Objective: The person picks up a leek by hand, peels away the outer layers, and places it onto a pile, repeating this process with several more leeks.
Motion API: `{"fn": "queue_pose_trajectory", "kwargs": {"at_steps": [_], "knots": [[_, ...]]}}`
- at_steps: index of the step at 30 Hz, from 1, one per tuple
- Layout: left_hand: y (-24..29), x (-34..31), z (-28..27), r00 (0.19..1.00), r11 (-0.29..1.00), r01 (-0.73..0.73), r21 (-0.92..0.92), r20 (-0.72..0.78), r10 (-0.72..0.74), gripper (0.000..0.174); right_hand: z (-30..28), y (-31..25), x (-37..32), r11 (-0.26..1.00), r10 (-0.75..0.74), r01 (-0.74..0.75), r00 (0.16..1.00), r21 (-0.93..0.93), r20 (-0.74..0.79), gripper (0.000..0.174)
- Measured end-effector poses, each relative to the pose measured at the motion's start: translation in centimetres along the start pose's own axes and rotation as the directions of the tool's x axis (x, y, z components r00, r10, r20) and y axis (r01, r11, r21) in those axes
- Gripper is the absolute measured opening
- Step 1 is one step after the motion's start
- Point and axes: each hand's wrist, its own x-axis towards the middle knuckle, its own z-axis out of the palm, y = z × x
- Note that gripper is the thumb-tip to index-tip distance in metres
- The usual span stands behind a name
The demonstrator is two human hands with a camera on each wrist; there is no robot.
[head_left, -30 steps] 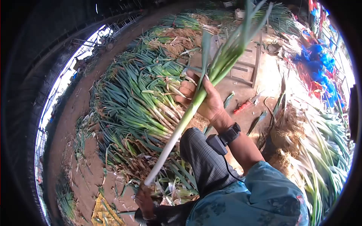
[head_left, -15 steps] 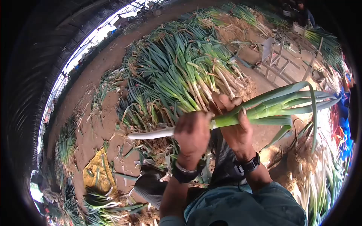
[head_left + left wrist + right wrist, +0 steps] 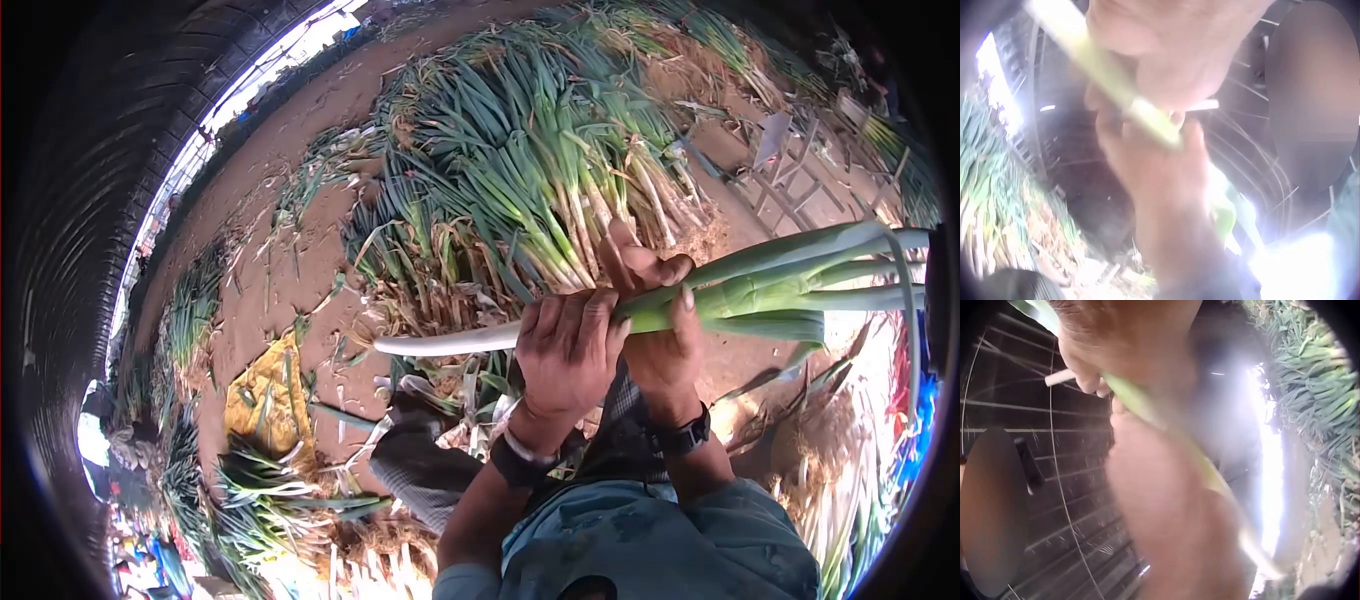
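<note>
One long leek (image 3: 450,344) lies across both hands, its white root end at the left and its green leaves at the right. The left hand (image 3: 567,350) curls round the stalk beside the right hand. With the thumb in front and fingers behind, the right hand (image 3: 660,335) grips the green part. Both hands meet on the stalk (image 3: 1107,72) in the left wrist view. In the right wrist view the stalk (image 3: 1129,397) passes between the hands, and a short pale stick-like piece (image 3: 1060,377) juts out by the right hand's fingers.
A large leek pile (image 3: 520,150) lies beyond the hands. A yellow sack (image 3: 270,395) and more leeks (image 3: 250,500) are at lower left, rooted leeks (image 3: 830,500) at lower right. A metal frame (image 3: 790,180) stands at upper right.
From the root end, the left hand has moved up the stalk to the right hand. The leek has swung from steep to nearly level, and the head view has shifted.
</note>
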Motion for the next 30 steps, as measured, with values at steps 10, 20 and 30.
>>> {"fn": "queue_pose_trajectory", "kwargs": {"at_steps": [10,20,30], "knots": [[-1.9,-0.6,-7.5,0.960,0.914,0.227,-0.335,-0.079,-0.267,0.018,0.0,-1.8,0.5,0.999,-0.021,0.014,0.988,-0.051,-0.152,0.017],[-3.1,-4.6,-7.9,0.978,0.956,0.153,-0.249,-0.098,-0.182,0.027,0.2,-2.9,0.8,0.999,0.012,0.002,0.965,0.053,-0.261,0.018],[-9.0,-6.7,-17.9,0.422,0.701,0.671,-0.242,-0.653,-0.629,0.033,-1.7,-3.0,1.1,0.999,-0.039,0.042,0.988,0.015,-0.149,0.016]]}}
